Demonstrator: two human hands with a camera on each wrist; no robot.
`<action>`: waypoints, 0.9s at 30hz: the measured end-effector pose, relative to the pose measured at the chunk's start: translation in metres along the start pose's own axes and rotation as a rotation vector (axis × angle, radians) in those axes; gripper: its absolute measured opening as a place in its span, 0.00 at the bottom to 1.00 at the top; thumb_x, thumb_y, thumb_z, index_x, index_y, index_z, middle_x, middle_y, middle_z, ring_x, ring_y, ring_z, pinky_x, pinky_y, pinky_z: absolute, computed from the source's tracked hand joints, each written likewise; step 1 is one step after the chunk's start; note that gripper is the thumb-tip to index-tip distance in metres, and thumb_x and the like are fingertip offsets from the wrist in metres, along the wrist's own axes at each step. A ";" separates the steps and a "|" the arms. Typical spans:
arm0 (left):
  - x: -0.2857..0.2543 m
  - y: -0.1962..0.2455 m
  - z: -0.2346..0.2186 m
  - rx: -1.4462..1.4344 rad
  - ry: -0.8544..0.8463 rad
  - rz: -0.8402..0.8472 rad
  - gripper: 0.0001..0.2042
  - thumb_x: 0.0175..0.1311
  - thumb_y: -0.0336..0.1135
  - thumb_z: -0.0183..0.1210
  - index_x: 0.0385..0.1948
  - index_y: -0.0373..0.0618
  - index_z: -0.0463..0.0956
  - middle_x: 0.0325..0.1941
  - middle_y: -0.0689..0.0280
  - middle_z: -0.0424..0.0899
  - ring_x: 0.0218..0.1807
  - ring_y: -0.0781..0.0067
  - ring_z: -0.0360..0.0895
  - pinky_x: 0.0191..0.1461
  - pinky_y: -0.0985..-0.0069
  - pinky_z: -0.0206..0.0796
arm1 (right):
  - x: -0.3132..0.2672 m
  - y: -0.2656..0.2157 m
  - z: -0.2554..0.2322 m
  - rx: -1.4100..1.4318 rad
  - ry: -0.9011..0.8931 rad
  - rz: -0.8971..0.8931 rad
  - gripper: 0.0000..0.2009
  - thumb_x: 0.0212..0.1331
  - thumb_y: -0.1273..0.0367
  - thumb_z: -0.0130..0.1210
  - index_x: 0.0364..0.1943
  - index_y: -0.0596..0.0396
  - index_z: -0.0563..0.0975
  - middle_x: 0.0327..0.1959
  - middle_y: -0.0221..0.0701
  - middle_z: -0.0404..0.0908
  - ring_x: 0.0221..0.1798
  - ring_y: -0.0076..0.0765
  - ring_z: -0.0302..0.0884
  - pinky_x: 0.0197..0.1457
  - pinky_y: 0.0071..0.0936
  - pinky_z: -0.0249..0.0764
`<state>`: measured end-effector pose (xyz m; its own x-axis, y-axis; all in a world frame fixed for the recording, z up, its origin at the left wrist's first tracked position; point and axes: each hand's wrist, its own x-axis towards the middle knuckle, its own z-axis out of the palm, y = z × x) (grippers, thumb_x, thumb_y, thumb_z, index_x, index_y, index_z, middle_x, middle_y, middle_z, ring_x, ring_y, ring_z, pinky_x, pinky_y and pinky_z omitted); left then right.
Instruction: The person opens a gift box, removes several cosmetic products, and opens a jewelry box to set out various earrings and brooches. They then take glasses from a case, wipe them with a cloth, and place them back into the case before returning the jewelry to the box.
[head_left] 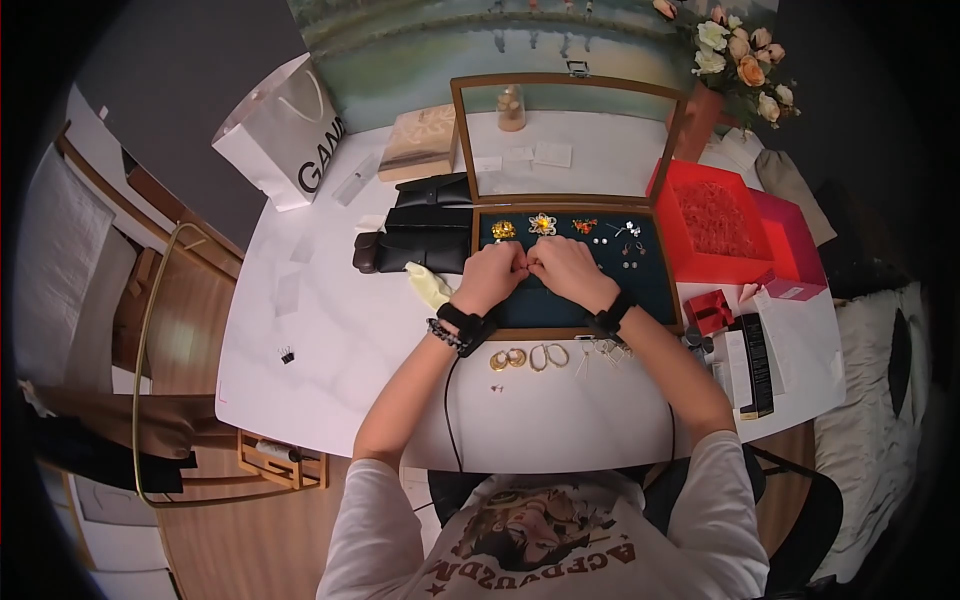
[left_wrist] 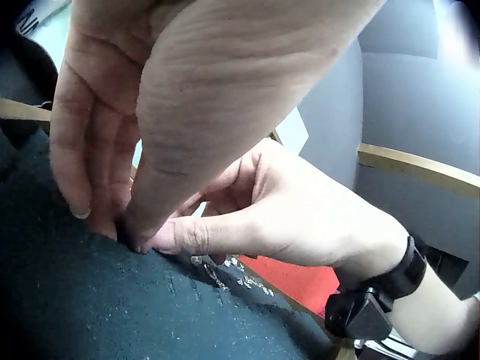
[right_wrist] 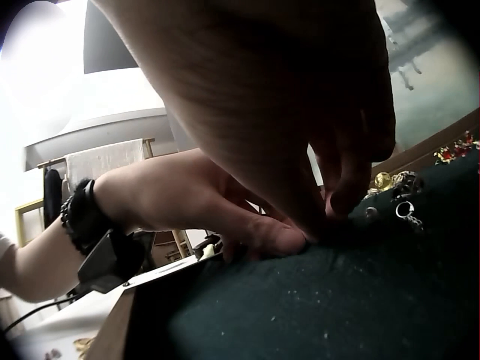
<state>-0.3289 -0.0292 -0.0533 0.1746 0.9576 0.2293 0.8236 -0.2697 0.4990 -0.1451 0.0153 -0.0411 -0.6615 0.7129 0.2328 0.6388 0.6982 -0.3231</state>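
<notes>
Over the dark green lining (head_left: 545, 308) of a wooden case, the left hand (head_left: 490, 276) and right hand (head_left: 573, 270) meet at their fingertips. Both have thumb and fingers bent low against the cloth; whatever lies between the tips is hidden. In the left wrist view the left hand (left_wrist: 202, 97) partly covers the right hand (left_wrist: 300, 214). The right wrist view shows the left thumb beside the right fingers, with a silver ring-shaped piece (right_wrist: 405, 209) nearby. Behind the hands lie a gold piece (head_left: 503, 230), a flower-shaped brooch (head_left: 543, 224), an orange-red piece (head_left: 585, 227) and small earrings (head_left: 627, 265).
The case's glass lid (head_left: 684, 130) stands raised. Gold hoops (head_left: 548, 357) and other earrings lie before the case. Black pouches (head_left: 425, 245) and a yellow cloth (head_left: 428, 286) are left; a red box (head_left: 710, 262) and small boxes are right. A paper bag (head_left: 270, 135) stands back left.
</notes>
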 end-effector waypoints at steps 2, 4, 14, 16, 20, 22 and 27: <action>0.002 -0.002 0.004 0.021 0.033 -0.028 0.06 0.58 0.34 0.71 0.35 0.48 0.85 0.32 0.64 0.90 0.38 0.55 0.88 0.42 0.62 0.79 | 0.000 0.003 0.002 0.055 0.008 0.015 0.03 0.58 0.70 0.65 0.29 0.53 0.84 0.34 0.40 0.86 0.41 0.53 0.86 0.43 0.48 0.81; 0.003 -0.003 0.006 0.044 0.063 -0.046 0.06 0.58 0.34 0.71 0.34 0.49 0.85 0.32 0.63 0.89 0.38 0.55 0.88 0.42 0.62 0.79 | 0.001 0.007 0.003 0.075 0.007 0.010 0.03 0.59 0.70 0.65 0.30 0.53 0.84 0.34 0.40 0.86 0.42 0.53 0.86 0.44 0.48 0.80; 0.005 -0.004 0.005 0.047 0.074 -0.111 0.04 0.58 0.36 0.70 0.31 0.49 0.88 0.30 0.61 0.89 0.38 0.54 0.88 0.42 0.61 0.79 | 0.002 0.012 0.005 0.123 -0.052 0.063 0.05 0.60 0.69 0.65 0.34 0.54 0.82 0.36 0.41 0.87 0.44 0.53 0.86 0.47 0.49 0.79; 0.006 -0.001 0.006 0.077 0.068 -0.121 0.04 0.58 0.36 0.70 0.30 0.49 0.87 0.30 0.60 0.89 0.38 0.53 0.88 0.42 0.60 0.79 | 0.002 0.007 0.005 0.104 -0.043 0.073 0.04 0.60 0.69 0.64 0.33 0.53 0.82 0.36 0.41 0.87 0.44 0.54 0.86 0.47 0.49 0.79; 0.008 -0.004 0.012 0.104 0.082 -0.129 0.06 0.59 0.38 0.68 0.28 0.48 0.87 0.30 0.58 0.89 0.39 0.51 0.87 0.43 0.58 0.79 | 0.003 0.011 0.014 0.117 -0.007 0.057 0.02 0.60 0.71 0.62 0.32 0.52 0.81 0.35 0.40 0.87 0.44 0.55 0.86 0.47 0.50 0.79; 0.009 -0.010 0.014 0.079 0.079 -0.123 0.06 0.59 0.38 0.68 0.28 0.48 0.86 0.31 0.58 0.89 0.39 0.51 0.87 0.44 0.58 0.79 | 0.003 0.012 0.015 0.128 -0.019 0.064 0.02 0.61 0.71 0.61 0.32 0.52 0.81 0.35 0.41 0.86 0.44 0.55 0.85 0.47 0.50 0.78; 0.015 -0.009 0.013 0.041 0.032 -0.102 0.06 0.59 0.38 0.68 0.29 0.48 0.86 0.33 0.58 0.89 0.40 0.50 0.87 0.45 0.57 0.79 | 0.006 0.010 0.009 0.071 -0.088 0.095 0.03 0.62 0.71 0.61 0.35 0.55 0.82 0.35 0.37 0.87 0.44 0.50 0.86 0.47 0.43 0.79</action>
<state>-0.3269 -0.0116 -0.0649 0.0718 0.9759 0.2058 0.8577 -0.1657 0.4867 -0.1463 0.0256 -0.0514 -0.6331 0.7651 0.1179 0.6729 0.6192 -0.4048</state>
